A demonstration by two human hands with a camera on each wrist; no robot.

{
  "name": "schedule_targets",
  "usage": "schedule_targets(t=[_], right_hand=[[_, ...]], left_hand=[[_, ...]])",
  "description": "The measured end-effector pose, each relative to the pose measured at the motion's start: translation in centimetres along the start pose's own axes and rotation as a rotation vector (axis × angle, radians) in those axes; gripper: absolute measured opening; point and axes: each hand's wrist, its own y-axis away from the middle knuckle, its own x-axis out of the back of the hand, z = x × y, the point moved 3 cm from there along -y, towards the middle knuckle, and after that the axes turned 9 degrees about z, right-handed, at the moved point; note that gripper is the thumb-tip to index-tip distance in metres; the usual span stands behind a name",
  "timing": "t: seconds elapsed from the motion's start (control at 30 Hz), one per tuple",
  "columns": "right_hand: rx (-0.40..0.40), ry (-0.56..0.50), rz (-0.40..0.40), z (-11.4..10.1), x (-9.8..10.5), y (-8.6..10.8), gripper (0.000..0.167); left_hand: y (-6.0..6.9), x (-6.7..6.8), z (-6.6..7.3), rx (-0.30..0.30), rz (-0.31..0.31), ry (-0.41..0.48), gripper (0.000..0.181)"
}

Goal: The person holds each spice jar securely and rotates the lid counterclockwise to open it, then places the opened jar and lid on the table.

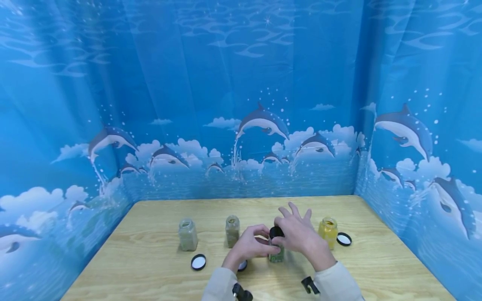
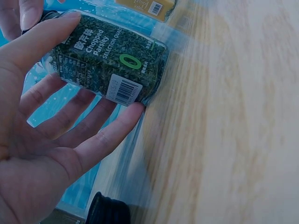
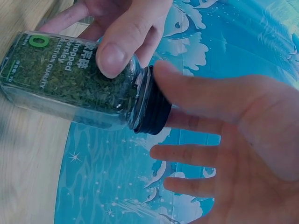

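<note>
A glass jar of chopped parsley stands on the table between both hands, its black lid seated on the mouth. Thumb and fingers of my left hand hold the jar's body from the left side. My right hand pinches the lid between thumb and index finger, while its other fingers spread away from it. In the right wrist view the right thumb lies against the lid's rim. The parsley shows green through the glass.
Left of the hands stand two lidless jars, a pale one and a brownish one. A yellow jar stands to the right. Lids lie upturned: one at front left, another at right, a third partly hidden by the left wrist.
</note>
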Motion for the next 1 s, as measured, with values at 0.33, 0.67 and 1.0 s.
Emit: schedule_targets(t=[0.33, 0.67, 1.0], right_hand=[[0.012, -0.027, -0.034, -0.25, -0.01, 0.13, 0.03], [0.007, -0.035, -0.047, -0.13, -0.11, 0.1, 0.033], [0.006, -0.049, -0.056, -0.16, 0.06, 0.27, 0.039]], left_hand=[[0.0, -0.08, -0.01, -0.01, 0.014, -0.001, 0.03], [-0.1, -0.07, -0.16, -0.014, 0.014, 0.0, 0.03], [-0.08, 0.04, -0.2, -0.008, -0.006, 0.013, 0.032]])
